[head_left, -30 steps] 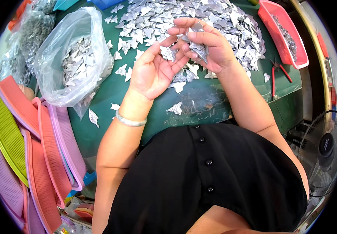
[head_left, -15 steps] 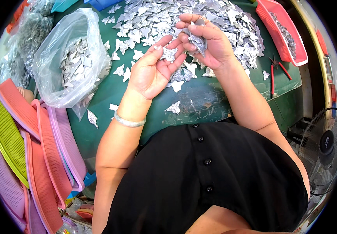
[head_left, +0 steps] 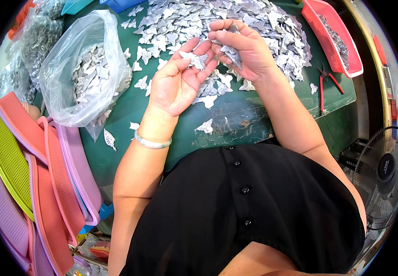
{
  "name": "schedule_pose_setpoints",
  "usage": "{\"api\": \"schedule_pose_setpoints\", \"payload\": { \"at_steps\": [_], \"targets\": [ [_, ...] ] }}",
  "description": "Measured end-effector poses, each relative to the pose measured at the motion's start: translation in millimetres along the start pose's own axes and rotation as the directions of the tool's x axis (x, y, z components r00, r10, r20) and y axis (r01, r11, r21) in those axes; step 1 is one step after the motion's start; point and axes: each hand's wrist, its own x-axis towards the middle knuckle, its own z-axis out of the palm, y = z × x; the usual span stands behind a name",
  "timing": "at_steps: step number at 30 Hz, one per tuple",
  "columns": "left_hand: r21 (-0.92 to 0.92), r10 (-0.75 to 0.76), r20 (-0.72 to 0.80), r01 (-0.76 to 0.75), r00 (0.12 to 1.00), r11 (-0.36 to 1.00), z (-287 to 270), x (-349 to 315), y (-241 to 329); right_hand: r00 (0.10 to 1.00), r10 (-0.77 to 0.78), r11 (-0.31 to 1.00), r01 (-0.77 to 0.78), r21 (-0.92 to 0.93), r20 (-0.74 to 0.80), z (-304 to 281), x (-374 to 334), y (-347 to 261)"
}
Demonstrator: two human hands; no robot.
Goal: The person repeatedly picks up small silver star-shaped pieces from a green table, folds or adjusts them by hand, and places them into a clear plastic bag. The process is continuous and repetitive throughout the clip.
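Palm up over the table's near part, my left hand (head_left: 173,87) holds a silvery butterfly-shaped metal piece (head_left: 198,61) between thumb and fingers. Close beside it on the right, my right hand (head_left: 249,50) is curled around a small stack of similar metal pieces (head_left: 231,54), partly hidden by its fingers. Beyond both hands spreads a large heap of these grey butterfly pieces (head_left: 272,27). Several loose ones lie beneath the hands, and a single piece (head_left: 205,126) rests nearer to me.
On the left stands an open clear plastic bag (head_left: 54,83) holding many pieces, with stacked plastic baskets (head_left: 65,184) below it. Red-handled pliers (head_left: 322,94) and a pink basket (head_left: 355,64) of metal parts are at the right. A black fan (head_left: 369,184) stands off the table's right side.
The piece in my left hand has turned and shifted slightly left. My right fingers have closed further over their stack, which shows less now.
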Motion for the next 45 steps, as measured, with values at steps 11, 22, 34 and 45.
{"api": "schedule_pose_setpoints", "payload": {
  "at_steps": [11,22,34,45],
  "targets": [
    [0.063,0.072,-0.081,-0.067,0.994,0.996,2.2,1.3,1.7,0.997,-0.032,0.951,0.053,-0.304,0.075,6.2,-2.2,-0.6],
    [0.030,-0.062,-0.004,0.063,0.998,0.998,1.5,-0.8,-13.8,0.992,-0.118,0.983,0.123,-0.139,0.043,10.8,-1.9,7.0],
    [0.226,-0.116,-0.100,0.136,0.988,0.964,5.7,-4.5,-21.8,0.997,-0.059,0.986,0.066,0.151,-0.048,7.3,2.3,10.8],
    [0.452,0.018,-0.243,0.097,0.970,0.887,11.3,-7.4,-20.4,0.981,-0.185,0.981,0.187,0.045,-0.051,6.0,4.4,21.5]
  ]
}}
